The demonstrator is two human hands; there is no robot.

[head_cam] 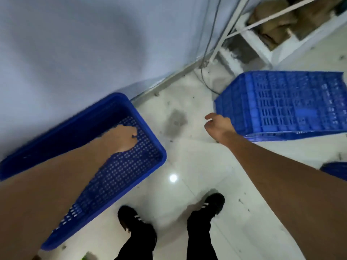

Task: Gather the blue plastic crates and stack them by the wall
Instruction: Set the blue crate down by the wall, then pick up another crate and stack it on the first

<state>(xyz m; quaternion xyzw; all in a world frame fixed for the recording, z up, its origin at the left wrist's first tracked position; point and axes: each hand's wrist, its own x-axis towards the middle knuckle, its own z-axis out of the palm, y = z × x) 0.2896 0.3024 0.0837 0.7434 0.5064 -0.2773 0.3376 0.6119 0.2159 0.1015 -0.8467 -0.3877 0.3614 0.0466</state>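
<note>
A perforated blue crate [120, 166] lies at 9 o'clock under the curled, empty left hand [124, 137]; the right hand [217, 126], loosely open, holds nothing.

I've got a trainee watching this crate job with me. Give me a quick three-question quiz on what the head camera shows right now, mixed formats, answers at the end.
1. True or false: the left hand is inside the open-topped crate by the wall.
2. Multiple choice: the perforated crate on the right is A) hanging on the wall, B) on the floor near the right hand, C) on the white shelf rack.
3. Fill in: the right hand's grip is ____, holding nothing.

Key:
1. True; it reaches down over the mesh bottom.
2. B.
3. Open; fingers loosely curled, beside the crate's near corner.
</note>
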